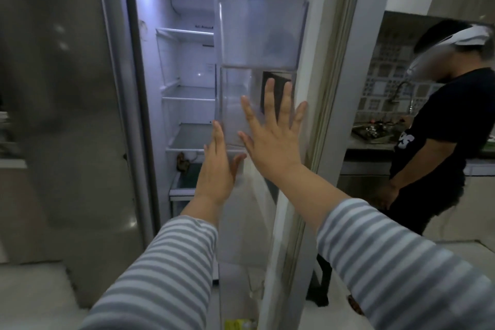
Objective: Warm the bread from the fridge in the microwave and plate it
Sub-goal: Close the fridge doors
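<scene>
The fridge stands with its right door (300,67) swung open, lit shelves (187,92) showing inside. My right hand (273,139) is spread flat against the clear bins on the inside of that door. My left hand (217,169) reaches forward just left of it, fingers apart, holding nothing. A small dark item (183,162) lies on a low shelf beside a drawer; I cannot tell whether it is the bread. No microwave or plate shows in this view.
The closed steel left door (67,104) fills the left side. A person in a black shirt (434,147) stands at a counter with a stove and sink on the right. A yellow packet (238,324) sits in the bottom door bin.
</scene>
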`<state>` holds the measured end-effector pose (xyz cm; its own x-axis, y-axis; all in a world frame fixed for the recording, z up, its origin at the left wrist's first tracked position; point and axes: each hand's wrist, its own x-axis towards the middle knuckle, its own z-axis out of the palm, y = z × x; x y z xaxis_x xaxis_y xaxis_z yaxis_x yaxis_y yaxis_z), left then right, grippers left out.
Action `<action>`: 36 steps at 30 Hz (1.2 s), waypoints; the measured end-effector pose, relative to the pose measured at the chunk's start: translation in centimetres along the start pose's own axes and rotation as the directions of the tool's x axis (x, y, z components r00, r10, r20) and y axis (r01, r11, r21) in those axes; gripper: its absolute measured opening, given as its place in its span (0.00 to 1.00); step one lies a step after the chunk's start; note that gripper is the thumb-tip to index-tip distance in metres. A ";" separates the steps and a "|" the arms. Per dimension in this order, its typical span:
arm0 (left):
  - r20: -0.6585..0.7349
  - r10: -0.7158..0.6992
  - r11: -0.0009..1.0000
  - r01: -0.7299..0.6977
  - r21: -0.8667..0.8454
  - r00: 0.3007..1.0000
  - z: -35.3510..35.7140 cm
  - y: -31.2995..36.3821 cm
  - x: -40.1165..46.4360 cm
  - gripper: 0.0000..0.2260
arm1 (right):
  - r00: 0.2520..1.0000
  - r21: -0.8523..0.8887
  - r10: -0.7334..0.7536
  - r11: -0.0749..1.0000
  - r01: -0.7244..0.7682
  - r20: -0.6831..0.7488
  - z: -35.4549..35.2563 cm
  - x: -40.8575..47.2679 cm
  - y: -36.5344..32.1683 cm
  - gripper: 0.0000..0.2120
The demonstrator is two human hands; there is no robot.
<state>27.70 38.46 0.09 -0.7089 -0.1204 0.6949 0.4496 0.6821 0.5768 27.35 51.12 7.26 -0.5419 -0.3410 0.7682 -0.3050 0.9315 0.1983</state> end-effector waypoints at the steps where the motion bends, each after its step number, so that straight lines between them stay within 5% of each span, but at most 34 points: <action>1: -0.028 -0.002 1.000 0.003 0.024 1.000 -0.5 -0.5 -0.1 0.37 | 1.000 0.015 -0.018 1.000 0.018 0.007 -0.4 0.1 -0.8 0.31; 7: -0.175 -0.151 0.954 0.190 0.233 0.973 -1.0 1.0 -0.7 0.32 | 0.960 0.235 -0.226 0.936 0.262 -0.168 -2.7 1.5 -1.9 0.15; 12: -0.220 -0.081 0.965 0.132 0.229 0.972 0.7 4.3 -1.4 0.37 | 0.887 0.160 -0.185 0.948 0.274 -0.422 -4.0 2.6 0.7 0.22; 16: -0.256 -0.036 0.971 0.094 0.219 0.966 1.7 4.6 -1.1 0.39 | 0.925 0.168 -0.132 0.965 0.203 -0.357 -1.7 2.9 2.8 0.27; 23: -0.275 -0.093 0.982 0.133 0.132 0.957 0.0 0.6 0.4 0.38 | 0.930 0.170 -0.295 0.927 0.334 -0.220 2.2 4.5 0.0 0.26; 36: -0.305 -0.129 0.863 0.258 0.434 0.944 -7.1 -10.7 4.7 0.36 | 0.905 0.055 -0.334 0.931 0.360 -0.264 6.9 10.9 -9.8 0.34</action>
<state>23.41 25.50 0.21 -0.5610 -0.4213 0.7126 -0.0309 0.8709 0.4905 19.03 37.38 9.51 -0.1820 -0.5862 0.7894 -0.5219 0.7380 0.4277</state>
